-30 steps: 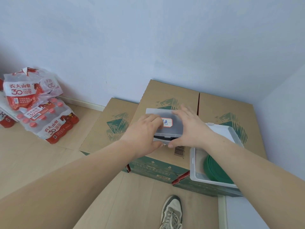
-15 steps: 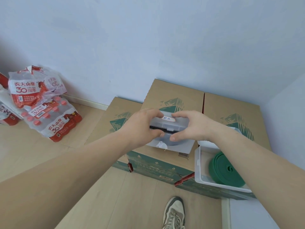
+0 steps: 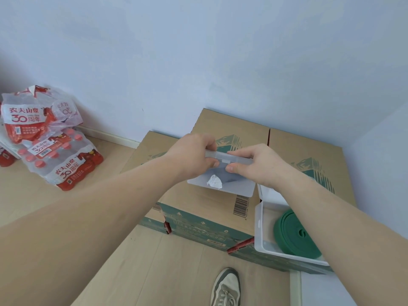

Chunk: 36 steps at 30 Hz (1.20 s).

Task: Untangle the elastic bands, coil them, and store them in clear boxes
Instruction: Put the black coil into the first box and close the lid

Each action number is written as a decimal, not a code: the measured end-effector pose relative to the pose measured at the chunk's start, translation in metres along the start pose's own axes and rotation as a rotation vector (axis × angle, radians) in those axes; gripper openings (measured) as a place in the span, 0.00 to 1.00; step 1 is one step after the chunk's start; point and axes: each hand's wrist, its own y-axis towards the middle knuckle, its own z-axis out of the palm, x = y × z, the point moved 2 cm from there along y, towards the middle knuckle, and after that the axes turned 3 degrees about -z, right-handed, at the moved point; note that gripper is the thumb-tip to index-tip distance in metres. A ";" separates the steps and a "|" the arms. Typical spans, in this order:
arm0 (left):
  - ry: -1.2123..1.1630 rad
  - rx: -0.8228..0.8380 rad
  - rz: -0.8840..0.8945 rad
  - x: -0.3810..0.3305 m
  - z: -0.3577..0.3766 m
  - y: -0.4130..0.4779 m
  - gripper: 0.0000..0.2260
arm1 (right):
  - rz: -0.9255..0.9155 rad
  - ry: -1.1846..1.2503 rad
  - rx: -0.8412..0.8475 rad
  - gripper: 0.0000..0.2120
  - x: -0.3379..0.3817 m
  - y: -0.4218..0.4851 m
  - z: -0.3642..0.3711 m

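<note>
a pale blue wall [image 3: 198,51] fills the upper half of the frame, and a light wood floor [image 3: 143,272] runs along the bottom. three cardboard cartons [image 3: 309,151] with green print stand side by side against the wall at centre right. at the left edge, shrink-wrapped packs of bottled water [image 3: 55,155] with red labels are stacked on the floor.

an open clear box [image 3: 258,228] sits on the near end of the right-hand carton at lower right, partly behind the right forearm. a coiled green elastic band [image 3: 291,235] lies flat inside it.

a smaller clear box [image 3: 234,188] is at centre frame above the middle carton, tilted so its underside faces the camera. whether it touches the cardboard cannot be told. a dark shape shows through its plastic, too blurred to name.

both hands are clamped on this box. the left hand [image 3: 189,155] curls round the left end of its upper edge. the right hand [image 3: 258,164] pinches the same edge just beside the small latch, fingers on top and thumb beneath. the two hands are close together but not touching.

a grey and white shoe [image 3: 226,288] stands on the floor at bottom centre. a crumpled white sticker [image 3: 214,181] clings to the small box's underside.
</note>
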 end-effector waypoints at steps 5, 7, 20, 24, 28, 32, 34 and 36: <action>0.027 0.004 0.044 -0.003 -0.001 0.001 0.10 | -0.008 -0.049 -0.050 0.22 -0.005 -0.003 0.005; 0.039 -0.005 0.046 -0.002 0.000 -0.001 0.10 | -0.022 -0.109 -0.072 0.21 -0.005 -0.005 0.006; -0.255 -0.013 -0.110 0.038 -0.002 -0.009 0.10 | -0.037 -0.198 -0.119 0.20 0.003 -0.013 0.012; -0.352 0.000 -0.125 0.044 -0.006 -0.007 0.10 | -0.031 -0.153 -0.118 0.19 0.003 -0.015 0.012; -0.398 -0.023 -0.137 0.046 -0.007 -0.002 0.10 | -0.022 -0.194 -0.086 0.18 0.007 -0.013 0.010; -0.388 -0.030 -0.120 0.048 -0.008 0.000 0.10 | -0.003 -0.237 -0.065 0.17 0.013 -0.009 0.006; -0.290 -0.042 -0.091 0.044 -0.007 -0.002 0.10 | -0.005 -0.243 -0.083 0.18 0.012 -0.010 0.008; -0.092 -0.063 -0.034 0.038 -0.008 -0.005 0.10 | -0.019 -0.246 -0.109 0.19 0.009 -0.012 0.012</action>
